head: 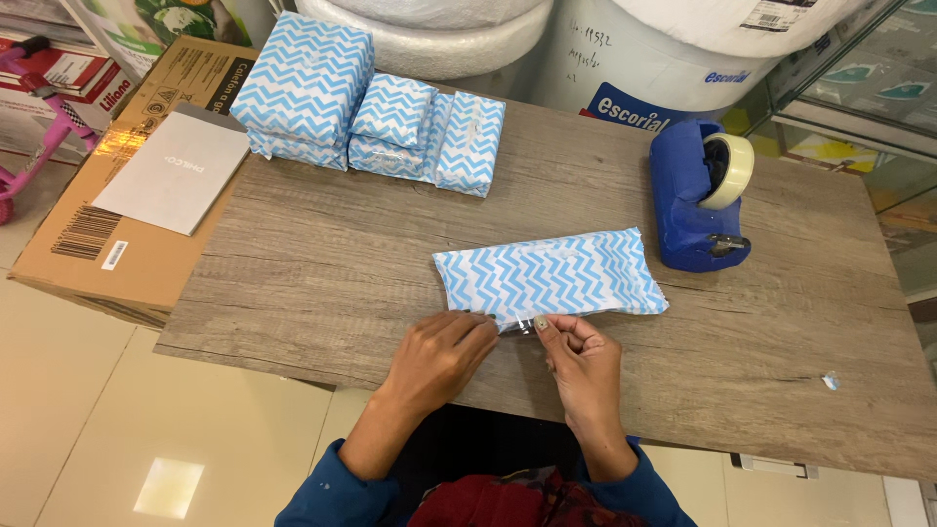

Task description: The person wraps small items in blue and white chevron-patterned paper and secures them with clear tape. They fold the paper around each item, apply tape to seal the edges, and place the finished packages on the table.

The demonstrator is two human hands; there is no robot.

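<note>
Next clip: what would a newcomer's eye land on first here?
Probably the blue-and-white zigzag wrapped package lying mid-table, with the left hand and right hand pinching a clear strip at its near edge. Next, the stack of matching wrapped parcels at the table's far left, and the blue tape dispenser just right of the package.

The long rectangular tabletop point(322, 283) is grey-brown wood-look board, matt, with a visible rough grain. The flat parcel wrapped in blue-and-white zigzag paper point(551, 275) looks smooth with a faint sheen, as do the stacked parcels in the same paper point(371, 107). The blue tape dispenser point(688, 200) is glossy plastic, the brown box point(117, 244) matt cardboard.
</note>
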